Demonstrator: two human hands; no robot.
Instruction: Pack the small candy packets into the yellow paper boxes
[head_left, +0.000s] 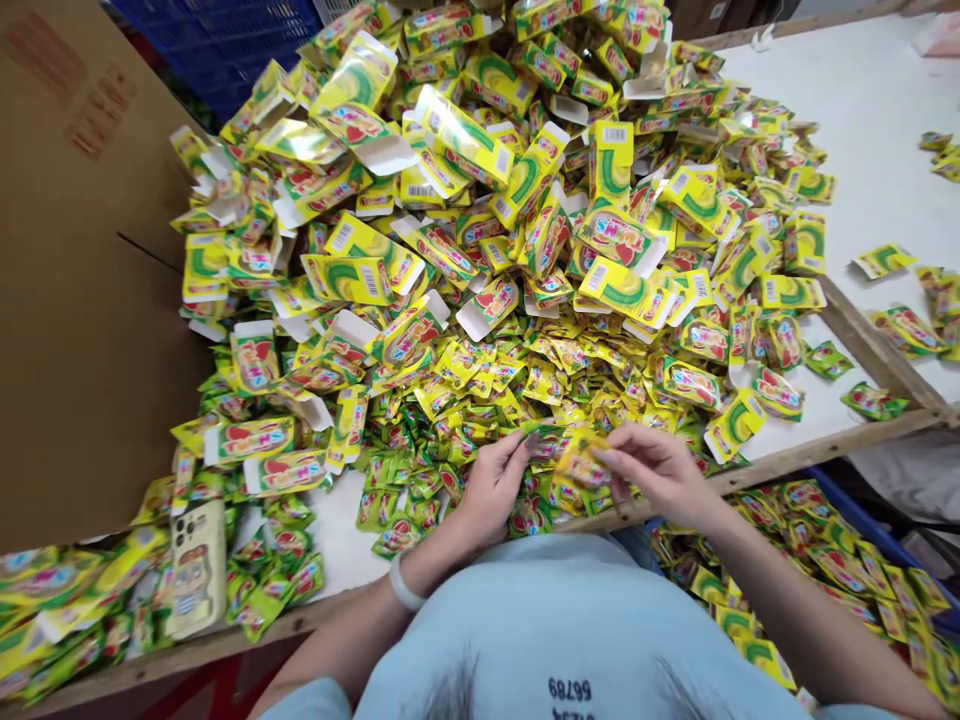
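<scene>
My left hand is closed, thumb against fingers, on a green candy packet at the front of the pile. Just to its right, my right hand pinches a yellow candy packet between thumb and fingers. The two packets are close together, and I cannot tell whether they touch. Small green packets lie around my left hand, with small yellow packets behind both hands. Beyond them rises a large heap of yellow candy boxes, many with their white end flaps standing up.
A cardboard carton stands at the left, with a phone in a patterned case near it. A blue crate holding yellow boxes is below the wooden table edge at right. Another blue crate stands behind.
</scene>
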